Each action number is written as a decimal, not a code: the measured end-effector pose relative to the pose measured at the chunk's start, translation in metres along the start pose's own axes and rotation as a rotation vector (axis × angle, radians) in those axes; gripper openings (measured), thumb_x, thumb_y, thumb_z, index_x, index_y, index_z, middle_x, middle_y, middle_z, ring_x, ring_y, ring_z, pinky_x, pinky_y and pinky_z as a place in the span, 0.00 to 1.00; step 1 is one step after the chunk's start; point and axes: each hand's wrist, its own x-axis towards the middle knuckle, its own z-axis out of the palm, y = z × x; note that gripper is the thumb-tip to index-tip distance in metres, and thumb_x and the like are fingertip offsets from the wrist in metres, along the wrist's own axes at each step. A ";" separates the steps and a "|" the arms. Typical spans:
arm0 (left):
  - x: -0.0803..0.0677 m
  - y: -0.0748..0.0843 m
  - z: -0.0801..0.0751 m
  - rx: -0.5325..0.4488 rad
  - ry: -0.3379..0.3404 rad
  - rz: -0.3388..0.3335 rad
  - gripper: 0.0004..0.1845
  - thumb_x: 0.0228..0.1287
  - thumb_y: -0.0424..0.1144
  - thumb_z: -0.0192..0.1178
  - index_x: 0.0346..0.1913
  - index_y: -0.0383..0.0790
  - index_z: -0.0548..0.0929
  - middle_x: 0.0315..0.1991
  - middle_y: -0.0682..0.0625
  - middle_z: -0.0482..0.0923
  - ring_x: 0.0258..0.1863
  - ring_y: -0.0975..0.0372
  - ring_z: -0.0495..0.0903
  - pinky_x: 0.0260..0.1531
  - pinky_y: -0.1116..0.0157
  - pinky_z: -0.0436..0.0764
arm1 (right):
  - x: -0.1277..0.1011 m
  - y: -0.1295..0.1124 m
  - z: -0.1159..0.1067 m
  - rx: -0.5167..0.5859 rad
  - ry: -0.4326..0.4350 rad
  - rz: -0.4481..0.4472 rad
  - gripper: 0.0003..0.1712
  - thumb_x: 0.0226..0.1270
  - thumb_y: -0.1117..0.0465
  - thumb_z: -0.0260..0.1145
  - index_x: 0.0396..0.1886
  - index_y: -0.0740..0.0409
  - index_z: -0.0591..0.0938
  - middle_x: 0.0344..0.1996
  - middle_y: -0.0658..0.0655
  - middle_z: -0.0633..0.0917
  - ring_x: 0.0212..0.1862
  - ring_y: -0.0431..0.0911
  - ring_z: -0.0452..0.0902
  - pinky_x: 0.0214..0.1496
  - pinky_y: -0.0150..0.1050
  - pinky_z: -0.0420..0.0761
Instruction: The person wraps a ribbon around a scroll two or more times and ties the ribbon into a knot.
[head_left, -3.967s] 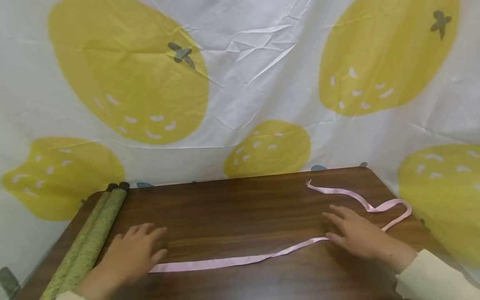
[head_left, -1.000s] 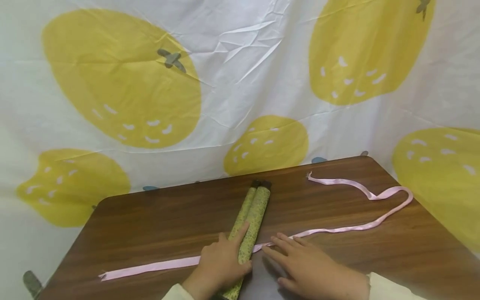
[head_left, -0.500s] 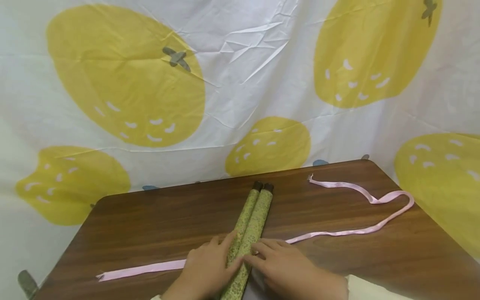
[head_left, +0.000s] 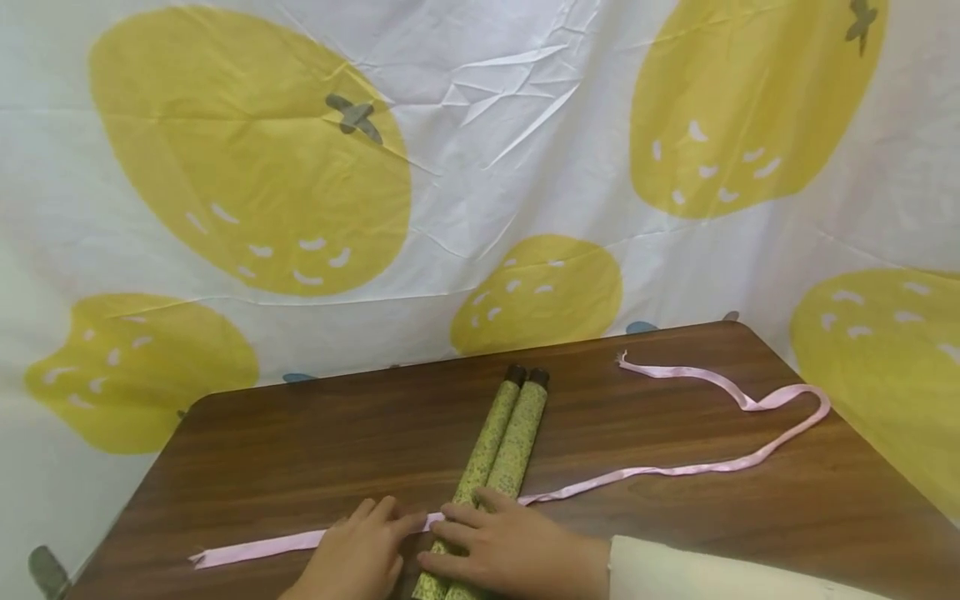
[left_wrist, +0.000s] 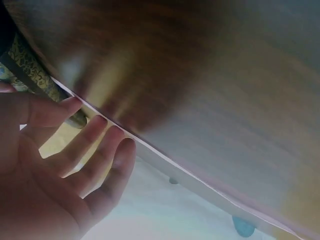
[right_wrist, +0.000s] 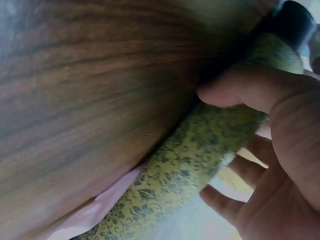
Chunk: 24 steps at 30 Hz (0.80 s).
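A yellow-green patterned scroll [head_left: 517, 437], wound as two side-by-side rolls with black ends, lies slanted on the table across a pink ribbon [head_left: 660, 469]. My right hand [head_left: 510, 542] rests over the near part of both rolls, fingers extended to the left; in the right wrist view its thumb [right_wrist: 230, 90] lies on the patterned cover. Just left of the scroll, my left hand [head_left: 360, 542] has its fingertips at the ribbon. The left wrist view shows those fingers [left_wrist: 90, 137] loosely spread along the ribbon's edge [left_wrist: 175, 162]. The ribbon's middle stretch is hidden beneath the scroll.
The dark wooden table [head_left: 337, 442] ends at a white curtain [head_left: 487, 192] printed with yellow lemons. On the right, the ribbon loops close to the table's side edge and ends frayed near the back.
The scroll has come from the table's left side to the middle, onto the ribbon. My left hand has since left it and moved left to the ribbon; my right hand has moved over the rolls.
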 end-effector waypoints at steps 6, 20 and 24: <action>-0.005 -0.004 0.003 0.043 0.020 0.049 0.23 0.57 0.36 0.64 0.58 0.51 0.84 0.46 0.50 0.80 0.46 0.51 0.81 0.39 0.48 0.83 | 0.011 -0.004 0.006 -0.117 0.057 -0.017 0.23 0.75 0.41 0.52 0.66 0.36 0.71 0.59 0.41 0.80 0.62 0.40 0.75 0.58 0.41 0.78; -0.018 -0.028 -0.006 -0.044 -0.049 -0.018 0.19 0.62 0.44 0.67 0.56 0.49 0.86 0.57 0.44 0.82 0.56 0.46 0.81 0.48 0.40 0.81 | -0.034 0.012 -0.008 -0.111 0.143 -0.178 0.18 0.75 0.44 0.53 0.61 0.35 0.74 0.55 0.39 0.80 0.59 0.38 0.75 0.57 0.35 0.76; -0.020 -0.043 -0.011 -0.089 -0.097 -0.103 0.19 0.62 0.42 0.68 0.57 0.47 0.85 0.59 0.39 0.81 0.56 0.43 0.82 0.51 0.40 0.80 | -0.046 0.012 -0.005 -0.103 0.113 -0.201 0.20 0.74 0.40 0.51 0.62 0.33 0.74 0.57 0.38 0.79 0.61 0.38 0.73 0.58 0.36 0.75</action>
